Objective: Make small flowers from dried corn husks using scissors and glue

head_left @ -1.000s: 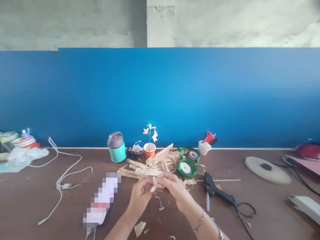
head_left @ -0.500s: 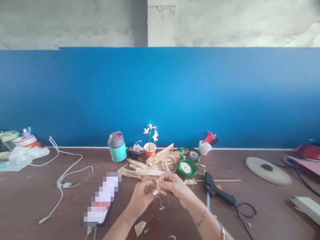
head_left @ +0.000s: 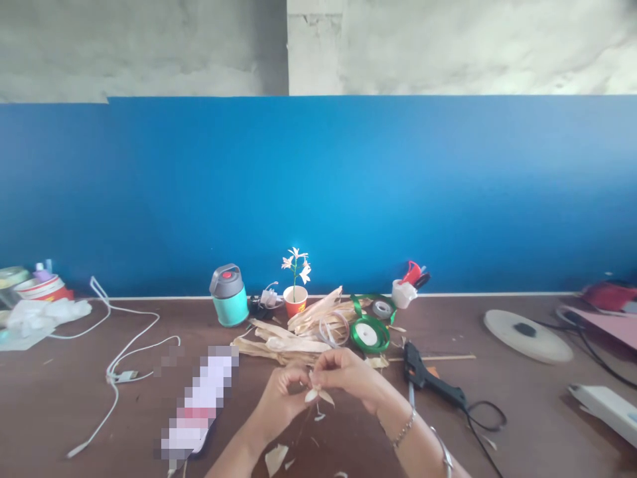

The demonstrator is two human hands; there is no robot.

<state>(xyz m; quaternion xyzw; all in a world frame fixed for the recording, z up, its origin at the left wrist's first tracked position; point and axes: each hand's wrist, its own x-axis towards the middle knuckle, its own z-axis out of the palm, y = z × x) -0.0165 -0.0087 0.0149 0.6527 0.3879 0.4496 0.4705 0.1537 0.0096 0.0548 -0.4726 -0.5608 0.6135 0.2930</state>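
- My left hand (head_left: 283, 398) and right hand (head_left: 348, 380) are together at the counter's near edge, fingertips (head_left: 312, 376) pinching one small pale husk petal (head_left: 313, 396).
- Just behind my hands, a heap of dried husk strips (head_left: 293, 344) lies mid-counter.
- Beside it, one green ribbon spool (head_left: 367, 335) and one small tape roll (head_left: 382, 307).
- To my right, one black hot glue gun (head_left: 428, 375).
- Along the back edge of the counter (head_left: 497, 398), one teal flask (head_left: 229, 304) and one red cup (head_left: 295, 304) holding one husk flower (head_left: 296, 265); the cup's yellow marking is too small to read.
- To my left, one pixelated object (head_left: 199, 398) is blurred beyond telling.
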